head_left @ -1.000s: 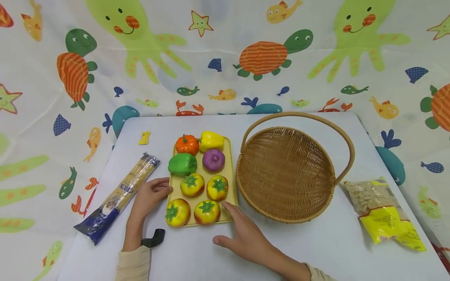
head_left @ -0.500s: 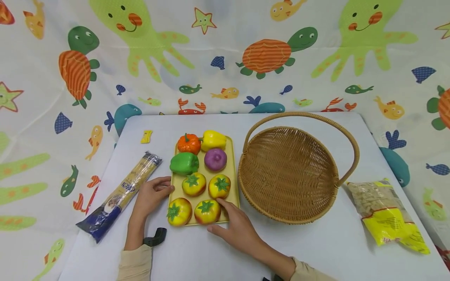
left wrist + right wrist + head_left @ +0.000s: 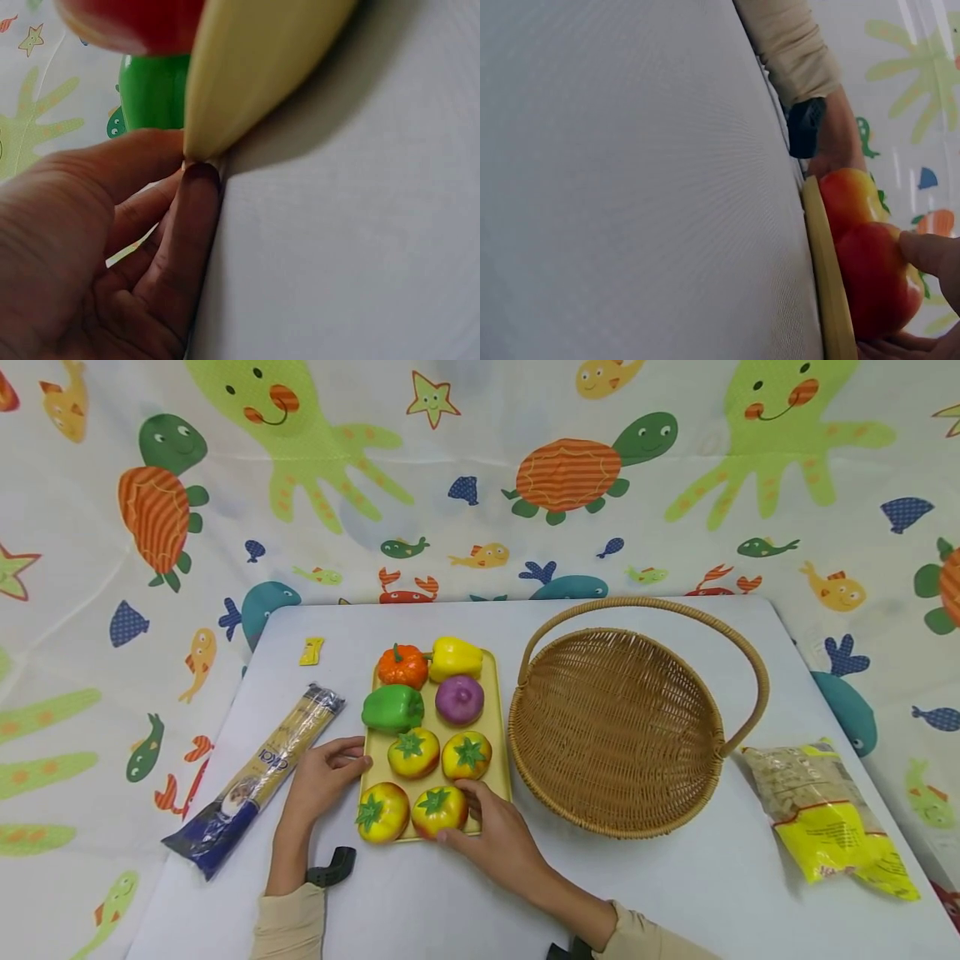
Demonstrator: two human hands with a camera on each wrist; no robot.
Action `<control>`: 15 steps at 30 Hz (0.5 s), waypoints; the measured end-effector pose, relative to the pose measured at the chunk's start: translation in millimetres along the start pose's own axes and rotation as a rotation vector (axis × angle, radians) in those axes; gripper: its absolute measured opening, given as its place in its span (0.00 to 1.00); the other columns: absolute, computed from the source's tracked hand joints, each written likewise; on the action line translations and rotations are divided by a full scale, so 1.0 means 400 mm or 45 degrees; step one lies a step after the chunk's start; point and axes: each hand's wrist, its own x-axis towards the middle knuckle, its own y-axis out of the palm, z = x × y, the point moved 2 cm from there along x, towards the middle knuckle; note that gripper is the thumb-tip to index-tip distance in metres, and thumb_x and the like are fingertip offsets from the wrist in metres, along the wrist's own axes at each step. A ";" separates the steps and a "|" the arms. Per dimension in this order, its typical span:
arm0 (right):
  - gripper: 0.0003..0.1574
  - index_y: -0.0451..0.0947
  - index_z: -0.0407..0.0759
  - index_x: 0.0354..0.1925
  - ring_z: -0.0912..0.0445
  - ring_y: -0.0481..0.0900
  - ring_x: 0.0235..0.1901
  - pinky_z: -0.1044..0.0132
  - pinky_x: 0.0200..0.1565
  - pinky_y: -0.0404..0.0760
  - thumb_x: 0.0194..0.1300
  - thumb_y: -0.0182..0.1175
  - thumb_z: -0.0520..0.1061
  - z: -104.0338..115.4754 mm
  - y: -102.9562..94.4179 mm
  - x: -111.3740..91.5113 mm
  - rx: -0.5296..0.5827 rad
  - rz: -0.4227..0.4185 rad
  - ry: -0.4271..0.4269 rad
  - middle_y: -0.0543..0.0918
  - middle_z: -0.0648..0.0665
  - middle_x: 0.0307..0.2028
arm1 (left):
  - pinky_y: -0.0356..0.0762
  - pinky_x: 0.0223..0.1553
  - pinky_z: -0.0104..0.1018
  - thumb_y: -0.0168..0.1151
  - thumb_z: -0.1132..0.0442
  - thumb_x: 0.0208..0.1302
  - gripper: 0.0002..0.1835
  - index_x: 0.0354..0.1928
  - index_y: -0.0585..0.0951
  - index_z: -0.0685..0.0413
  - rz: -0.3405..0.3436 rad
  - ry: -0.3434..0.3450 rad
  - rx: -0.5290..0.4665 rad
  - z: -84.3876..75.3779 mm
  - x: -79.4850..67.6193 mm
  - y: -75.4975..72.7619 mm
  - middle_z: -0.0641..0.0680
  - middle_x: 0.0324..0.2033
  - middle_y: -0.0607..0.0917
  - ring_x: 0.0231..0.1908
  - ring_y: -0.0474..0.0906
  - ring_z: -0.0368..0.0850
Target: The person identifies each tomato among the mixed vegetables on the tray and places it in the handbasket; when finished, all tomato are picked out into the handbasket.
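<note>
A yellow tray (image 3: 487,685) bears several toy vegetables. At its left edge my left hand (image 3: 321,783) pinches the rim; in the left wrist view thumb and fingers meet at the tray's edge (image 3: 255,67). My right hand (image 3: 501,843) has its thumb and fingers around the front right red-and-yellow toy tomato (image 3: 439,812), and the right wrist view shows the thumb against its side (image 3: 877,281). Another toy tomato (image 3: 384,812) lies to its left, and two more sit behind. Farther back are a green pepper (image 3: 393,708), purple onion (image 3: 459,700), orange pumpkin (image 3: 403,667) and yellow pepper (image 3: 456,658).
Right of the tray stands a wicker basket (image 3: 615,735) with a tall arched handle. A spaghetti pack (image 3: 258,777) lies at left, below a small yellow packet (image 3: 311,651). Toward the right edge lies a yellow-and-clear bag (image 3: 825,814).
My right hand has come left from the tray's right front edge and closed around the front right toy tomato. My left hand stays at the tray's edge.
</note>
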 end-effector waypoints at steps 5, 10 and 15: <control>0.47 0.66 0.40 0.68 0.54 0.73 0.61 0.67 0.55 0.73 0.57 0.74 0.54 0.000 0.001 0.000 0.095 0.009 0.007 0.73 0.43 0.64 | 0.75 0.38 0.30 0.68 0.50 0.64 0.25 0.58 0.81 0.57 -0.001 0.002 -0.001 0.001 0.001 0.000 0.54 0.41 0.85 0.37 0.81 0.46; 0.51 0.64 0.40 0.70 0.55 0.73 0.61 0.68 0.55 0.73 0.56 0.74 0.56 0.007 0.002 -0.006 0.120 0.020 -0.001 0.73 0.43 0.64 | 0.75 0.39 0.30 0.68 0.50 0.64 0.25 0.58 0.81 0.56 0.001 -0.005 0.006 0.000 0.000 0.000 0.54 0.41 0.85 0.38 0.81 0.46; 0.50 0.67 0.43 0.70 0.60 0.72 0.60 0.68 0.55 0.73 0.55 0.75 0.57 0.034 -0.007 -0.020 0.059 0.064 -0.051 0.73 0.51 0.62 | 0.75 0.40 0.31 0.68 0.49 0.64 0.26 0.59 0.81 0.56 0.008 -0.025 0.012 0.002 -0.001 0.000 0.53 0.42 0.85 0.38 0.81 0.46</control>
